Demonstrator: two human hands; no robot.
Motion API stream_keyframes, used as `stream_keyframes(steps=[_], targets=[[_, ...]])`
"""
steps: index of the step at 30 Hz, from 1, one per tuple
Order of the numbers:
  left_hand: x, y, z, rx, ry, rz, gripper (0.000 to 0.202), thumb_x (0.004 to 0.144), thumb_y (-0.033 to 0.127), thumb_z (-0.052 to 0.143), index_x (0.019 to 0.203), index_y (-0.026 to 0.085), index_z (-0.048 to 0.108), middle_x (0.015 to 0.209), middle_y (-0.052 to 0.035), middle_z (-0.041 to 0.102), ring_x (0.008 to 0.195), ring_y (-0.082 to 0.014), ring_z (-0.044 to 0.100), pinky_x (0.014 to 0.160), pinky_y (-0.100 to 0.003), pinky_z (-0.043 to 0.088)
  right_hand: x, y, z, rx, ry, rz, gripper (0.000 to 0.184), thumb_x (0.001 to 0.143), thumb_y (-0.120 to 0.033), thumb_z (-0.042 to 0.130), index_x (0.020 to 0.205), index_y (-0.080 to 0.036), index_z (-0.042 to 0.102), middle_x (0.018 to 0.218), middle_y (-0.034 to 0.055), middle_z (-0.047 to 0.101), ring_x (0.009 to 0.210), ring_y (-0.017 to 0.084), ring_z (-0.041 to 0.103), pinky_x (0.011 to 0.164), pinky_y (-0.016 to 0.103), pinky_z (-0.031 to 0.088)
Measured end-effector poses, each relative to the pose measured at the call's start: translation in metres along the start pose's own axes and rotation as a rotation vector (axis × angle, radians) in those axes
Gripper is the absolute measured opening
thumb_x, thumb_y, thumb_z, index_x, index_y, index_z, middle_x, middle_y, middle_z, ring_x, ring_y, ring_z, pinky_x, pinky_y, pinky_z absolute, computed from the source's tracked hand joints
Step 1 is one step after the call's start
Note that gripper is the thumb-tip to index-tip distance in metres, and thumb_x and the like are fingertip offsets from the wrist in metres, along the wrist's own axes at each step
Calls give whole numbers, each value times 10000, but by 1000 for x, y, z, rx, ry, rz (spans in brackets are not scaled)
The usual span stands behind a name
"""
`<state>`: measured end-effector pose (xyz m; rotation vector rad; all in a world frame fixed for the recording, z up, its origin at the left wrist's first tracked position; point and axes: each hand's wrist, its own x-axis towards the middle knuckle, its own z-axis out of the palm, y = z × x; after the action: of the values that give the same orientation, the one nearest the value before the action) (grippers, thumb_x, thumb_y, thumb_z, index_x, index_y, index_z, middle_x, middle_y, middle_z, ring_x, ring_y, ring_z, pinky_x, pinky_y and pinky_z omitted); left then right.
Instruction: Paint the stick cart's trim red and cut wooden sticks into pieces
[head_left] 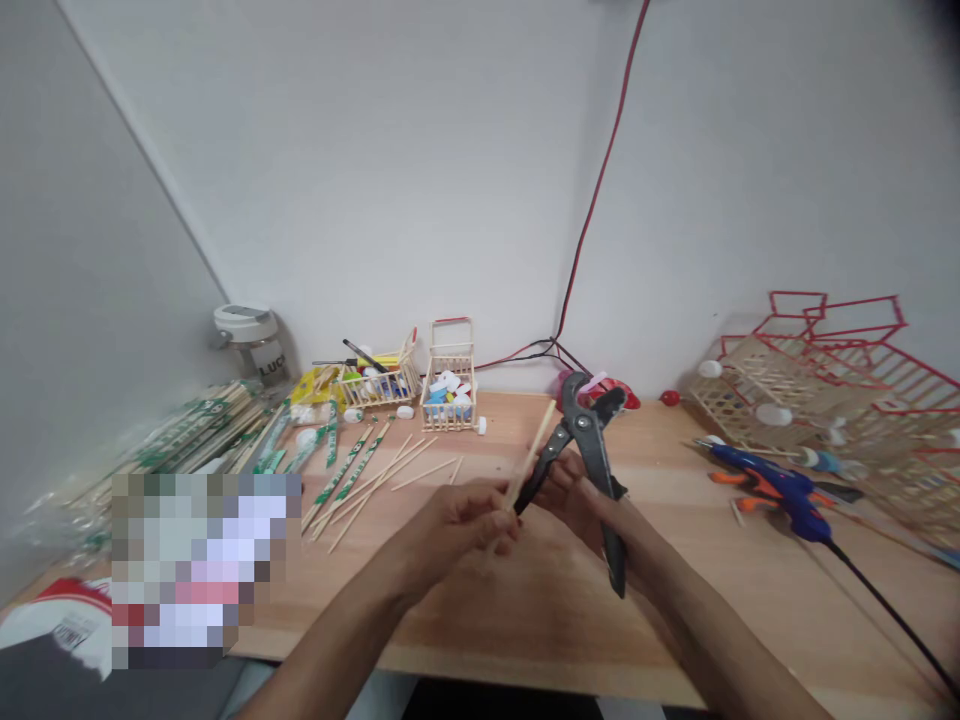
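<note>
Evidently, a thin stick (538, 442) was pinched in the left hand (469, 515) above the surface (450, 630), and pliers (592, 455) were grasped in the right hand (576, 503). One cart (448, 415) was already assembled; loose sticks (424, 475) were left unjoined. The stick's lower end was hidden by fingers.

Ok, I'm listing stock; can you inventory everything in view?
Pliers: one, dark, centre
Held stick: apparently one, pale, centre
Loose sticks: several, pale, left of centre
Wrapped sticks: many, green-white, left
Small carts: two, pale, back centre
Caps: many, mixed, back centre
Other carts: count unclear, beige, red-edged, right
Glue gun: one, blue-orange, right
Jar: one, clear, white lid, back left
Packet: one, yellow, back left
Cables: count unclear, red-black, back
Ball: one, red, back right
Walls: two, pale, behind and left
Table: one, light brown, beneath
Left hand, right hand: one each, bare, centre
</note>
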<state>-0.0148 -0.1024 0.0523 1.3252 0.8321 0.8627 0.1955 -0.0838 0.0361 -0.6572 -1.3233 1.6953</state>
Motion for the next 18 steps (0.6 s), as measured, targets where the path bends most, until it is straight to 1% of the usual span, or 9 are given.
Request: stream_keyframes(steps=[1,2,3,4,6,9,11,14,18], targets=[[-1,7,-5,65,83,36,281,791,398,655,715,128,646,890,-73,664,779,-140,597,724,-251,445,1,-1,-5,-14,10,-12,630,798,-598,560,1317,-258,451,1187,112,565,1138,283,535,977,446,395],[-1,13,-9,112,142,47,276,811,387,628,720,127,641,880,-75,672,755,-136,603,697,-244,445,3,-1,-10,-23,15,-4,658,777,-631,569,1307,-255,458,1130,104,569,1096,276,552,968,447,404],[0,19,-12,137,168,49,284,832,381,597,719,123,632,823,-72,674,694,-128,604,644,-235,440,4,0,-14,-29,14,17,696,755,-678,561,1296,-251,464,1067,93,570,1037,267,571,947,449,420],[1,24,-14,149,160,48,296,847,376,570,710,119,616,746,-62,665,620,-119,595,581,-225,424,6,2,-19,-35,7,41,739,727,-727,546,1282,-245,473,1002,80,566,965,254,587,915,448,440],[6,30,-12,143,94,45,295,859,363,548,706,115,591,630,-33,625,492,-96,551,478,-206,373,8,8,-27,-55,-7,74,806,683,-794,516,1258,-230,489,895,53,551,823,222,593,823,431,474],[16,29,-5,80,1,46,259,852,352,559,755,114,595,596,-8,597,428,-75,514,422,-188,352,6,18,-39,-119,-24,108,833,687,-803,496,1273,-210,492,826,41,546,709,197,571,691,391,484],[23,24,-2,32,-34,30,261,849,359,563,778,111,606,587,-2,586,417,-70,504,405,-181,358,1,19,-47,-181,-23,140,844,695,-793,501,1298,-204,491,813,47,555,689,196,561,649,377,482],[29,15,-3,-6,-52,7,277,851,370,566,806,103,623,584,0,580,409,-58,493,387,-165,348,-13,10,-53,-295,-4,185,833,720,-763,513,1330,-195,491,836,66,577,716,209,560,644,373,481],[32,10,-7,-9,-55,-3,280,851,360,570,826,89,637,577,-1,581,391,-42,471,369,-149,327,-29,-13,-45,-414,-35,229,684,852,-637,461,1359,-178,463,907,88,585,767,205,548,675,354,470]])
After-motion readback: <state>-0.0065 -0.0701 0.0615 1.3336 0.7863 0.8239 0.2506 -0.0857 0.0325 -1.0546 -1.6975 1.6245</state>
